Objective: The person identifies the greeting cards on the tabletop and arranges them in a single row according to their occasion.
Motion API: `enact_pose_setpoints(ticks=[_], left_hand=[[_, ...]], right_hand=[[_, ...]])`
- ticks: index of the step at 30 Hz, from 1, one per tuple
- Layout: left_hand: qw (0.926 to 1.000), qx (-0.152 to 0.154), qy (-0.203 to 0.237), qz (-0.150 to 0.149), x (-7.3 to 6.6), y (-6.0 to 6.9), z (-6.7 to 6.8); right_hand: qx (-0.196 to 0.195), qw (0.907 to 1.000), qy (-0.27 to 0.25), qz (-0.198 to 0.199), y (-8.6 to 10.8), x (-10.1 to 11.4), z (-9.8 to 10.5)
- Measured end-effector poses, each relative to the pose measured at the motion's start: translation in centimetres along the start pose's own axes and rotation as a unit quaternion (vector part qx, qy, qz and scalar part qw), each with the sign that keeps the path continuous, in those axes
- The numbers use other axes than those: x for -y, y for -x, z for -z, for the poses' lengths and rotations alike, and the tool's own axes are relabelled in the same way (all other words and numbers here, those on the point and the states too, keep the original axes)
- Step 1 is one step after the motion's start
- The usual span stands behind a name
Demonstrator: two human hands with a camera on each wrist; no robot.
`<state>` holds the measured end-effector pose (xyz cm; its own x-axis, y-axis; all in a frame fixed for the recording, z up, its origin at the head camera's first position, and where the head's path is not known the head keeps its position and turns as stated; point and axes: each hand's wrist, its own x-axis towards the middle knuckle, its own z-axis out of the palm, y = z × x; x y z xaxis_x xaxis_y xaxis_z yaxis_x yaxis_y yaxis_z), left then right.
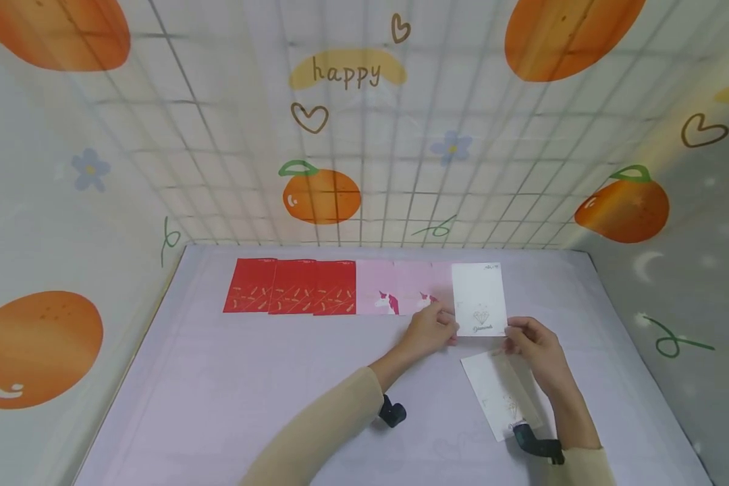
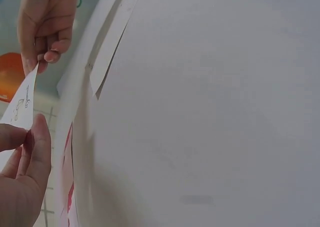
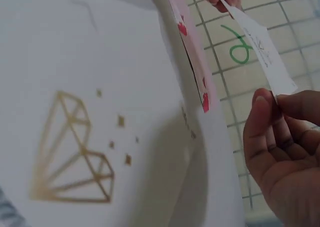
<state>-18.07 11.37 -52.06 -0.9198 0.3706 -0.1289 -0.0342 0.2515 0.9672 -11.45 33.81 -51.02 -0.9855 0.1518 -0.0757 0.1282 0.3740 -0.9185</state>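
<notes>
A white card with a diamond drawing (image 1: pixel 478 297) is raised off the table, held between both hands by its lower corners. My left hand (image 1: pixel 428 331) pinches the lower left corner between thumb and fingers, as the left wrist view also shows. At the lower right corner my right hand (image 1: pixel 541 351) pinches the card, seen edge-on in the right wrist view. Below, partly under the right forearm, lie more white diamond cards (image 1: pixel 489 391), overlapping; their number is hidden. Pink unicorn cards (image 1: pixel 376 287) lie flat just left of the held card, which may cover part of them.
Three overlapping red cards (image 1: pixel 249 287) continue the row to the left of the pink ones. A pale cloth covers the table (image 1: pixel 219 405). Behind it stands a grid wall (image 1: pixel 389 202) under a printed sheet. Black wrist mounts (image 1: pixel 392 412) hang beneath the forearms.
</notes>
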Motion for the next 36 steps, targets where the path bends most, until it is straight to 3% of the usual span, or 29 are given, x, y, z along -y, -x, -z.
enact_pose_setpoints(ticks=[10, 15, 24, 31, 36], left_hand=[[0.9985, -0.050, -0.020, -0.001, -0.7, -3.3, -2.3], [0.9976, -0.062, -0.029, 0.007, -0.9, -4.4, -3.3], [0.9881, -0.025, -0.152, 0.000, -1.0, -4.4, -3.9], [0.9876, 0.009, -0.156, 0.016, -0.6, -3.9, -3.9], [0.9868, 0.015, -0.161, 0.000, 0.1, -3.8, -3.7]], right_hand=[[-0.021, 0.9994, 0.006, -0.026, -2.7, -1.1, 1.6], [-0.031, 0.9987, 0.001, -0.042, -4.4, -1.6, 2.2], [-0.039, 0.9972, -0.017, -0.062, -6.8, -2.3, 2.6], [-0.029, 0.9976, -0.005, -0.063, -7.9, -2.7, 3.2], [-0.023, 0.9958, 0.003, -0.088, -8.3, -3.2, 3.6]])
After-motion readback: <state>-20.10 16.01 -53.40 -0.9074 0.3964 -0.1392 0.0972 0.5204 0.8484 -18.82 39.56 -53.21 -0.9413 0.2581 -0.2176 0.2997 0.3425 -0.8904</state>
